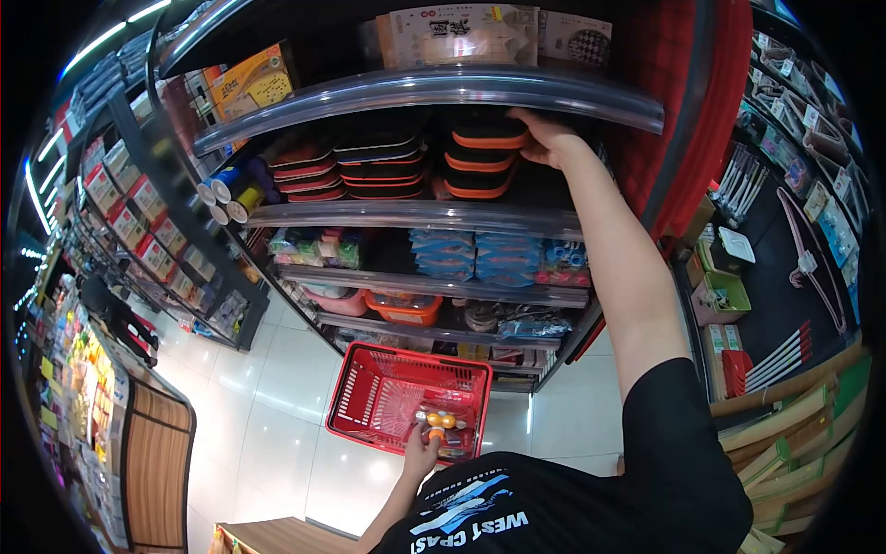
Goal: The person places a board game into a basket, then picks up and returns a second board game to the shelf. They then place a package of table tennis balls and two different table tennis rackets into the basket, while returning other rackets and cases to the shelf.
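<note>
My right hand reaches into a dim shelf. Its fingers curl round the right end of the top black zip case, which has an orange edge and lies on a stack of similar cases. More black cases with red edges are piled to the left. Low in front of my body, my left hand is closed at the near rim of a red shopping basket. Orange and white balls show at its fingertips, among packaged items in the basket. What the fingers hold is hidden.
Clear plastic shelf edges run above and below the cases. Blue packets and an orange tub stand on lower shelves, boxes above. A person in dark clothes is at far left. A red upright borders the right.
</note>
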{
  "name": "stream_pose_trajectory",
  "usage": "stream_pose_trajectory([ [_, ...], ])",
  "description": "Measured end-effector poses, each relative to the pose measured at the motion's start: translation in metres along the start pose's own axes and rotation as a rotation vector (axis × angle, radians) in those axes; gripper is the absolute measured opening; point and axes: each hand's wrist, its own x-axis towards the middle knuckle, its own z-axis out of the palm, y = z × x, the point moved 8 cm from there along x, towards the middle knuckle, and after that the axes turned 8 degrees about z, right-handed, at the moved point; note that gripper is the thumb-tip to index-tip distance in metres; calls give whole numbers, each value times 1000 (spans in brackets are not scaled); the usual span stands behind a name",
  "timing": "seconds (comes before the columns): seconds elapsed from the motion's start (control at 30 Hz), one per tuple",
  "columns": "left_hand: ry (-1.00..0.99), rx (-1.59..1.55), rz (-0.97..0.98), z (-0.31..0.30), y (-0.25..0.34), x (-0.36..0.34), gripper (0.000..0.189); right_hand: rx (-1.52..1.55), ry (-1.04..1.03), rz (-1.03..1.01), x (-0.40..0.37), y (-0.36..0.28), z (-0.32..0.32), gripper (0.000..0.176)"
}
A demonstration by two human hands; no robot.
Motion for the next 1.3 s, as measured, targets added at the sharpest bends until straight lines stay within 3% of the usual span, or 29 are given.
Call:
stream_pose_trajectory([
  [0.07, 19, -6, -19, 3, 1, -2, 52, 62, -61, 6, -6, 6, -8, 46],
  [0.27, 3, -130, -99, 23, -6, 1, 53, 135, -176, 64, -20, 11, 8, 61],
  [0.33, 32, 7, 22, 22, 10, 9, 54, 115, -166, 36, -14, 8, 10, 61],
  [0.4, 32, 5, 5, 25, 16, 7, 54, 96, -155, 12, -11, 11, 9, 62],
  [0.6, 39, 42, 29, 21, 37, 2, 54, 324, -134, -134, -53, 24, -13, 51],
  [0.67, 39, -17, 38, 20, 38, 0, 55, 327, -119, -142, -77, 40, -24, 39],
  [0.77, 40, -104, 15, 15, 54, -1, 54, 478, -223, -286, -122, 58, -29, 34],
  [0.9, 16, -187, 4, 12, 78, 4, 50, 614, -248, -320, -167, 95, -36, 32],
  [1.0, -32, -309, 41, 15, 99, 7, 50, 526, -227, -357, -202, 125, -33, 37],
  [1.07, -135, -446, -73, 22, 111, 8, 50, 385, -225, -378, -220, 147, -29, 44],
  [1.23, -287, -656, 20, 19, 154, 5, 56, 259, -363, -157, -239, 235, 11, 68],
  [1.3, -302, -871, 15, 17, 157, -1, 59, 230, -462, -121, -242, 264, 43, 70],
])
